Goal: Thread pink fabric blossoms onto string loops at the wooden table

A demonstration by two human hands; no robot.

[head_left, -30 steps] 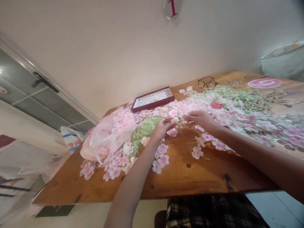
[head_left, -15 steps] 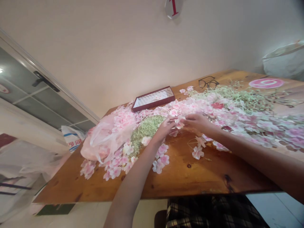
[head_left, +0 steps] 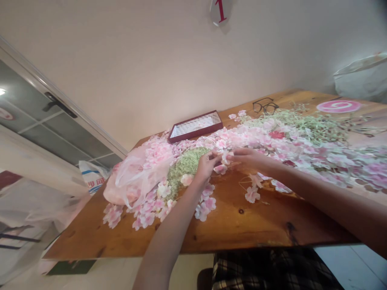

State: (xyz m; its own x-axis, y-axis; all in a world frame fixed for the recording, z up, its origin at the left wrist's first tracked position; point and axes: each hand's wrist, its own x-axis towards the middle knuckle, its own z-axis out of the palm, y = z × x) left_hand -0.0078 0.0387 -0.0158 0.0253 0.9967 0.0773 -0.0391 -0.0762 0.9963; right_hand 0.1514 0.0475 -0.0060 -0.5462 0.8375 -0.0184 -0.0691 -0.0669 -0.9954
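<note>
My left hand (head_left: 208,164) and my right hand (head_left: 248,158) meet over the near side of a heap of artificial flowers. Between their fingertips is a pale pink artificial flower (head_left: 226,156), pinched from both sides. Thin stems in my left fingers, if any, are too small to make out. Just left of that hand lies a mound of light green stems (head_left: 184,164). Pink and white loose flowers (head_left: 302,155) spread widely to the right. Below my right wrist a small flower sprig (head_left: 252,193) rests on the wooden table (head_left: 229,229).
A dark red shallow box (head_left: 196,132) stands against the wall. Glasses (head_left: 266,106) and a pink oval number sign (head_left: 338,106) lie at the back right. A translucent plastic bag (head_left: 133,173) of pink flowers sits at left. More green stems (head_left: 320,127) lie at right.
My hands have drawn slightly lower and nearer to me, with the flower now more clearly pinched between them. My left fingers have curled in.
</note>
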